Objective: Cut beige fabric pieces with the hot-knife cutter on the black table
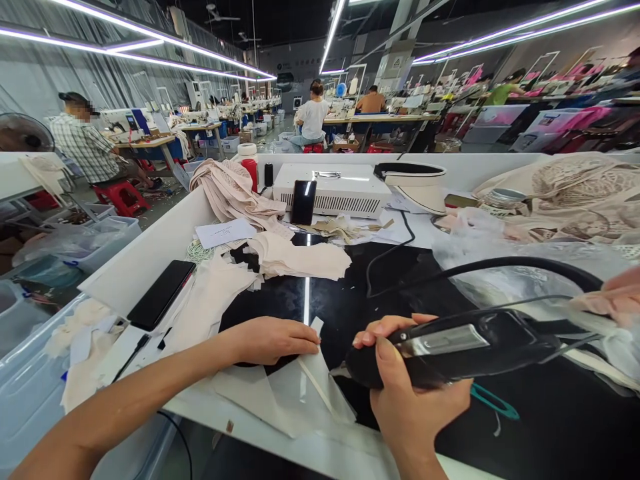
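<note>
My right hand [405, 393] is wrapped round a black hand-held tool [450, 347] with a metal plate on top and a black cable [480, 267] arching off to the right. Its nose points left at a pale piece of fabric [305, 387] lying on the black work surface [350, 300]. My left hand [273, 339] rests on that fabric with fingers pressed down flat, its tips close to the tool's nose. A small white tab [316, 327] sticks up beside my left fingertips.
A black phone [161, 293] lies at the left; another phone [303, 201] leans on a white box [333, 188]. Beige fabric pieces [295, 257], a paper slip [225, 232], clear plastic bags [500, 267] and teal scissors [493, 400] surround the work spot. Seated people work at tables behind.
</note>
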`<state>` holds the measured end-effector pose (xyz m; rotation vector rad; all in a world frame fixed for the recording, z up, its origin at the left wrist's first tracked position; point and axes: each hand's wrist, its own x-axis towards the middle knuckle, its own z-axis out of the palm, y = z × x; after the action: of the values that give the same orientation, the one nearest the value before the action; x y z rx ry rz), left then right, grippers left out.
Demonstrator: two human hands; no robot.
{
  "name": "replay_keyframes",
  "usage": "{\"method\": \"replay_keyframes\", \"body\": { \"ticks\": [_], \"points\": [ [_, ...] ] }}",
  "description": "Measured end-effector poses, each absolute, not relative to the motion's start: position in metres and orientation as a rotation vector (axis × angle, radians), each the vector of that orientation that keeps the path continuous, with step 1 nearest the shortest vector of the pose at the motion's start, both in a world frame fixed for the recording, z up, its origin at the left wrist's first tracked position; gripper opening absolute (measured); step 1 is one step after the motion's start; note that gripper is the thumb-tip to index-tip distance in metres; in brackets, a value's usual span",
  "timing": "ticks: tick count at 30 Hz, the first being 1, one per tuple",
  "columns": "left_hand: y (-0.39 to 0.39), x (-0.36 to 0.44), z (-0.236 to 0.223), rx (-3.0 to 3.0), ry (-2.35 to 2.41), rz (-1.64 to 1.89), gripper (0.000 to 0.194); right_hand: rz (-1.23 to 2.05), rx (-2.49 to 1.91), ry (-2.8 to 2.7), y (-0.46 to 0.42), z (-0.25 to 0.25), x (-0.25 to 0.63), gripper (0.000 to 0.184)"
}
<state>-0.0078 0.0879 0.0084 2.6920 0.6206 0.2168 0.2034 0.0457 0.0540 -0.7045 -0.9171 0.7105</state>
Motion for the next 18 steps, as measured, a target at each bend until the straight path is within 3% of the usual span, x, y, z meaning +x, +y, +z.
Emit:
{"method": "replay_keyframes", "body": {
  "ticks": [7,18],
  "points": [
    [0.0831,-0.0094,0.0159,2.718,0.676,0.086,0.068,0.728,-0.711,-0.907,0.0476,0.0530,0.2034,0.041],
    [0.0795,-0.0087,0.0108,2.897,0.665,0.079,0.052,0.721,-0.760,-0.877,0.0482,0.0575,0.2019,0.040]
  ]
}}
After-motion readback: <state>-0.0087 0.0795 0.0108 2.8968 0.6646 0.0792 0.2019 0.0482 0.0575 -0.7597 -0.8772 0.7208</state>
